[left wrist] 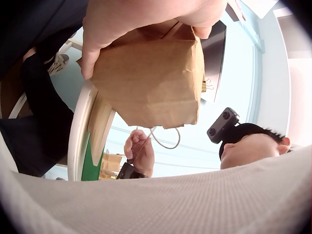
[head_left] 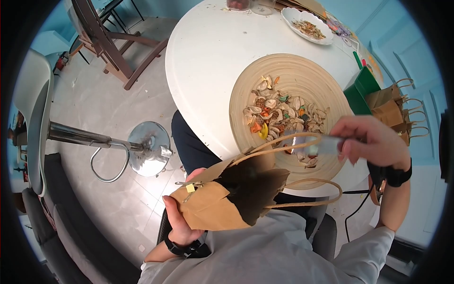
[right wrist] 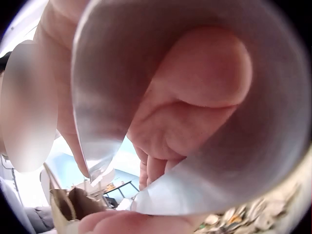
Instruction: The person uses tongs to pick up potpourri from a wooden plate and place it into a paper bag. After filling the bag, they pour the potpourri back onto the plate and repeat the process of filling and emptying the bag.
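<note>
A small brown paper bag point(head_left: 215, 208) with twisted paper handles is gripped at its lower body by my left hand point(head_left: 183, 229), its dark mouth tilted right toward the table. A binder clip point(head_left: 190, 188) sits on the bag's side. Thumb and fingers of my right hand point(head_left: 376, 142) pinch a clear, curved plastic scoop-like piece point(head_left: 324, 145) above the near right part of a round wooden tray point(head_left: 241, 90). Dried potpourri point(head_left: 272, 106), with pale petals, small cones and orange and green bits, lies in the tray. The curled plastic point(right wrist: 107, 78) fills much of the right wrist view.
The tray stands on a white round table point(head_left: 201, 61). Farther back is a scalloped white dish point(head_left: 326, 40) with dried bits. At the right stand a green box point(head_left: 362, 90) and several paper bags point(head_left: 390, 104). A bar stool point(head_left: 85, 135) and an easel point(head_left: 111, 52) are left.
</note>
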### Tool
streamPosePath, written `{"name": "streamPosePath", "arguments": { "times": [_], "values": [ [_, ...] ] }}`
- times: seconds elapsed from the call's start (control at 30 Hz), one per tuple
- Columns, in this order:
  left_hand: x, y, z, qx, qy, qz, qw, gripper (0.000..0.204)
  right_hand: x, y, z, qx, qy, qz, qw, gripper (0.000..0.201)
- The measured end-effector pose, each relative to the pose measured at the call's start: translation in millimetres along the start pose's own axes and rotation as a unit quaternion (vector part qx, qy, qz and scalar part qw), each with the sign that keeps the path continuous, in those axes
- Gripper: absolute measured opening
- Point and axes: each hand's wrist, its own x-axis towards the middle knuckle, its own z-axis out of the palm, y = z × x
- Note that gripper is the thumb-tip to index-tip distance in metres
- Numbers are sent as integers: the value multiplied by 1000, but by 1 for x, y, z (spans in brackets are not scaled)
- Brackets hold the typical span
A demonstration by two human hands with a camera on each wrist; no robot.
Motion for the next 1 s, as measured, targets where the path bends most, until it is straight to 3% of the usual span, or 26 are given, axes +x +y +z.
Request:
{"name": "streamPosePath", "arguments": {
  "times": [0.1,0.17,0.27,0.4,0.47,0.57,0.77,1.0],
  "values": [
    [-1,3,4,-1,5,1,1000,104,15,11,-20,-1,64,-15,998,19],
    [0,3,5,3,6,0,1000,105,31,16,-30,-139,166,19,976,21],
    [0,4,6,8,8,-3,1000,105,56,38,-42,-229,187,-37,955,25],
    [0,4,5,4,10,-2,1000,105,74,50,-43,-226,181,-81,954,27],
    [1,3,3,2,5,-1,1000,105,69,32,-34,-168,139,15,976,28],
    [1,2,2,3,-1,1,1000,105,67,28,-28,-134,100,30,985,28],
    [0,4,4,9,6,-2,1000,105,66,31,-18,-159,87,-10,983,25],
    [0,4,5,12,7,-1,1000,105,52,29,-20,-122,95,7,988,22]
  ]
}}
